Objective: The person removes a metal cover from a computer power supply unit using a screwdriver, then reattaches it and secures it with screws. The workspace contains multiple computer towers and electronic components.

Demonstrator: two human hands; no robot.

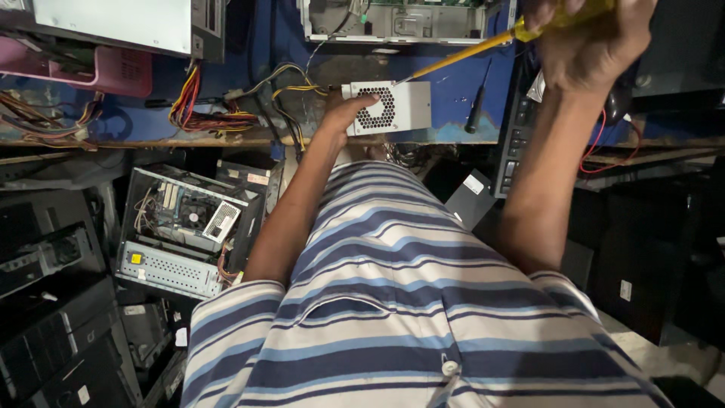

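Note:
A grey metal power supply box [404, 106] with a round fan grille lies on a blue workbench [453, 91]. My left hand [343, 113] rests on its left end and holds it, fingers over the grille. My right hand [589, 38] is raised at the upper right, closed around the yellow handle of a screwdriver [468, 53]. The long yellow shaft slants down to the left, and its tip touches the top right of the box. A bundle of yellow, red and black wires [226, 113] runs left from the box.
An open computer case [393, 19] stands at the back of the bench. A black screwdriver [476, 113] and a keyboard [513, 143] lie to the right. Below the bench edge sit an opened computer chassis [181, 234] and several dark cases [53, 332].

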